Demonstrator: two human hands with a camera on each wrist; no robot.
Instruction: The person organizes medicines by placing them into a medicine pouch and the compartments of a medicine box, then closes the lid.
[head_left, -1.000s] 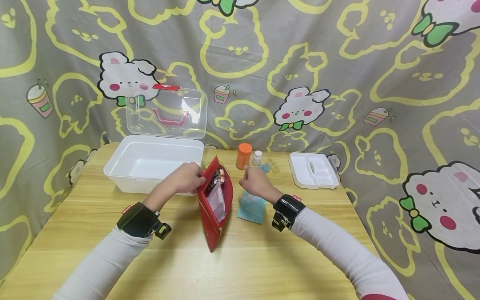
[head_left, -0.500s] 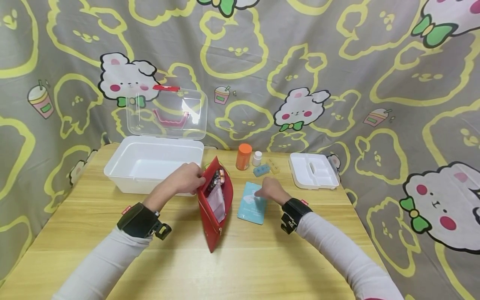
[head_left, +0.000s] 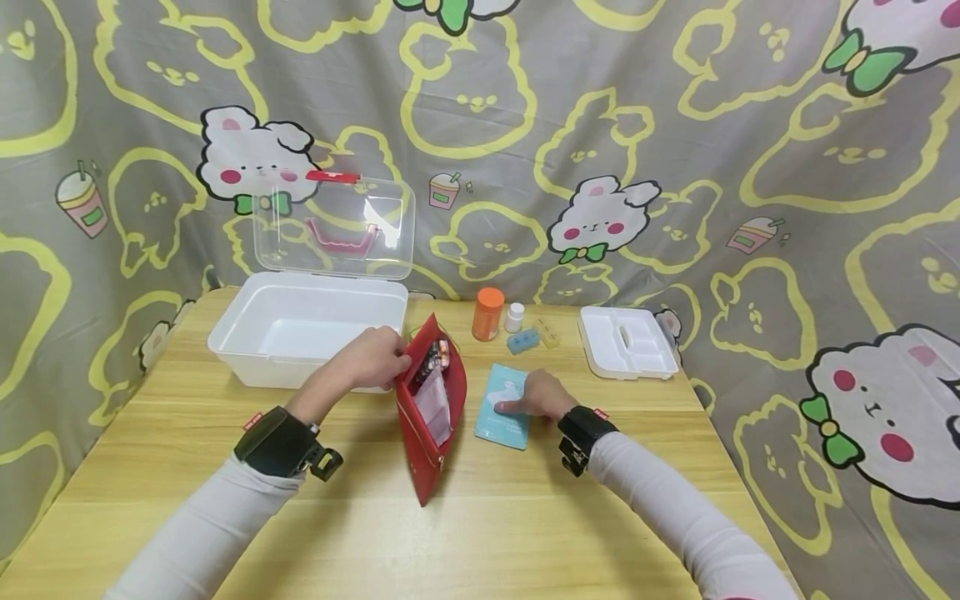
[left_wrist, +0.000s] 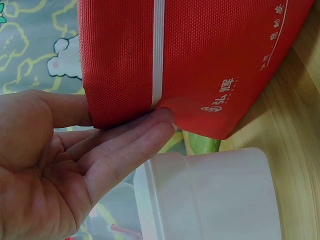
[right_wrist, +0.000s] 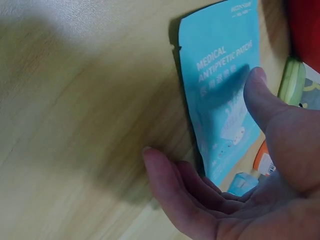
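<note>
The red pouch (head_left: pixel 420 448) was held mouth up; the left hand (head_left: pixel 372 357) pinched its left rim. Just right of it, the turquoise packet (head_left: pixel 501 425) lay flat on the table (head_left: pixel 495 533). The right hand (head_left: pixel 546 395) was spread at the packet's right edge, thumb over the printed face; contact was unclear. Farther back stood the open box (head_left: pixel 262 370), left, and white tray (head_left: pixel 606 335), right. Between them lay the blue case (head_left: pixel 522 340) and yellow case (head_left: pixel 549 332); 2 items stood behind: the orange bottle (head_left: pixel 487 317) and white bottle (head_left: pixel 513 318)
</note>
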